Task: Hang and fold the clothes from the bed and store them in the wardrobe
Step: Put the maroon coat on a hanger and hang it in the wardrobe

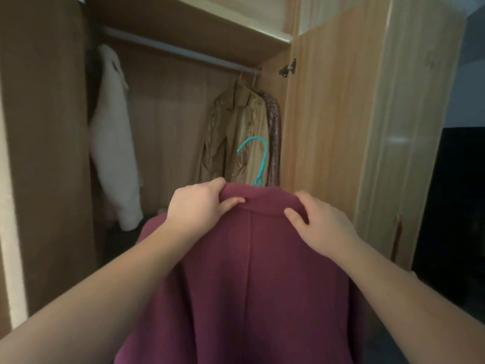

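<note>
So the person had the maroon coat (249, 271) up in front of the open wardrobe (162, 106), back panel facing them. Both hands were pinching the collar: left hand (199, 203) on one end with the thumb tucked under the fold, right hand (319, 222) gripping the other end. The teal hanger (258, 158) stuck straight up from the collar between the two hands, hook free, nothing caught on it yet.

What could've gone wrong, as a guess: the grip was on fabric, not on the hanger, so lifting could let the coat slide off a shoulder, or let the hook twist and miss the rail (181, 49). The rail sat well above both hands, so it'd be a long reach with a heavy-looking coat.

Room-wise it looked fine. A white jacket (115, 143) hung far off past the left hand, a tan jacket (236, 132) just beyond the hook and crowding the end by the open door (328, 122). Between them the rail was bare, up and to the left of the hands. Drifting right risked snagging the tan one.
</note>
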### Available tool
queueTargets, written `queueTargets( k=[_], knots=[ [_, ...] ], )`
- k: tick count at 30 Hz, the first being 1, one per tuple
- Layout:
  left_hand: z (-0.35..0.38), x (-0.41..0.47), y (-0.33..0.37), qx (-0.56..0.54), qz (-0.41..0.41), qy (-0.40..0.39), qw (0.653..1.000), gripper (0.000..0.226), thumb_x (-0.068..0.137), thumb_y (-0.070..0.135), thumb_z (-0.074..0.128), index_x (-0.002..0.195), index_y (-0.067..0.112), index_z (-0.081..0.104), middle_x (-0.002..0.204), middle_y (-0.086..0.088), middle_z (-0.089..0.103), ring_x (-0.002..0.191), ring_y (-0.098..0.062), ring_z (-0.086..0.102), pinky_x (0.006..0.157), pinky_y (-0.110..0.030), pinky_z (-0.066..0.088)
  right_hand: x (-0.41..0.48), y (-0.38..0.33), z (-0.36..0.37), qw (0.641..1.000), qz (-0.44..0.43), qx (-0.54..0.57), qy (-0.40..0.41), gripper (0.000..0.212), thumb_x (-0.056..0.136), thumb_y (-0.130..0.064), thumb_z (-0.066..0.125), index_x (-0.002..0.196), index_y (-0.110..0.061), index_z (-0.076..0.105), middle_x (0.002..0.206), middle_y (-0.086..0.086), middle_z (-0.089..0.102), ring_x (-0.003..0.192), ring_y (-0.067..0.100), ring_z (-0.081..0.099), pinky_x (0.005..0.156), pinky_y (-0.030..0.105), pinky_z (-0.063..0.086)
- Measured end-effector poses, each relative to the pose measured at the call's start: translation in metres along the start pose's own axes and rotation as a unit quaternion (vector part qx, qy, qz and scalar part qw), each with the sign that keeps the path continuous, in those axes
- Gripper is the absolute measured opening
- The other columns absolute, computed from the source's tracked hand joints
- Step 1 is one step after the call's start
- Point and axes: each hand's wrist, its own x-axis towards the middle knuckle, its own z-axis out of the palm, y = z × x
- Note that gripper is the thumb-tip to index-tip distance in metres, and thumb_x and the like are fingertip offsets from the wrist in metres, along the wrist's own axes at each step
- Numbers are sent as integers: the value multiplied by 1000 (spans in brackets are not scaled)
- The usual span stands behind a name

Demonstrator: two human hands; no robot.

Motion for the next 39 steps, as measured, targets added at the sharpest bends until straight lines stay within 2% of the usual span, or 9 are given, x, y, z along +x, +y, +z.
queueTargets(
  k=[4, 8, 14, 17, 19, 25, 29, 34, 39],
  knots=[
    [25, 14, -34, 34, -15, 13, 999, 67, 73, 92, 27, 78, 27, 46, 68, 3, 66, 68, -29, 68, 53, -31, 39, 44, 1, 34, 996, -24, 68, -50, 44, 84, -76, 25, 79, -35, 39, 70, -15, 51, 68, 14, 52, 56, 34, 36],
    [56, 35, -67, 73, -12, 43, 996, 67, 67, 97, 22, 74, 32, 37, 63, 6, 63, 63, -25, 67, 51, -28, 32, 87, 16, 76, 989, -13, 122, -86, 39, 79, -76, 36, 81, -37, 45, 69, -13, 59, 66, 5, 58, 59, 33, 46],
    [94, 101, -112, 81, -51, -3, 995, 79, 55, 104, 18, 82, 35, 43, 66, 8, 55, 77, -28, 67, 58, -32, 37, 151, 29, 144, 993, -51, 33, 98, 27, 91, -63, 41, 93, -37, 43, 61, -17, 42, 61, 17, 61, 48, 31, 40],
    [111, 130, -133, 125, -1, -18, 992, 75, 63, 101, 16, 82, 33, 40, 71, 4, 61, 77, -30, 67, 57, -32, 36, 192, 35, 167, 986, -59, 37, 150, 30, 91, -62, 40, 89, -33, 44, 60, -15, 40, 48, 12, 46, 41, 24, 25],
    [126, 141, -143, 168, 48, 22, 984, 63, 76, 91, 23, 85, 31, 42, 79, 3, 67, 74, -26, 67, 53, -31, 37, 217, 42, 183, 982, -63, 44, 171, 29, 90, -60, 44, 86, -31, 45, 57, -13, 39, 45, 11, 37, 41, 21, 15],
    [190, 175, -166, 168, 22, 65, 983, 40, 98, 51, 32, 123, 26, 50, 104, 2, 61, 88, -27, 66, 66, -39, 54, 294, 70, 221, 974, -61, 40, 212, 31, 89, -56, 51, 86, -26, 45, 60, -12, 38, 54, 26, 61, 46, 28, 28],
    [230, 224, -192, 135, -16, 30, 990, 39, 98, 52, 26, 119, 25, 46, 107, 0, 60, 96, -28, 64, 71, -41, 52, 351, 84, 243, 969, -91, 11, 228, 31, 90, -53, 55, 89, -23, 48, 65, -2, 58, 58, 32, 63, 47, 32, 34],
    [265, 283, -229, 195, 32, 85, 977, 41, 96, 51, 28, 104, 20, 53, 90, -2, 62, 75, -29, 66, 50, -37, 46, 416, 96, 258, 956, -82, -74, 273, 32, 89, -55, 54, 86, -24, 47, 60, -5, 58, 53, 26, 62, 45, 27, 25],
    [311, 356, -268, 157, 50, 114, 980, 38, 97, 51, 33, 101, 19, 52, 93, -4, 64, 75, -31, 66, 50, -35, 42, 497, 107, 270, 945, -83, -151, 278, 35, 91, -57, 48, 87, -22, 47, 65, -1, 62, 59, 29, 65, 47, 31, 30]
  ],
)
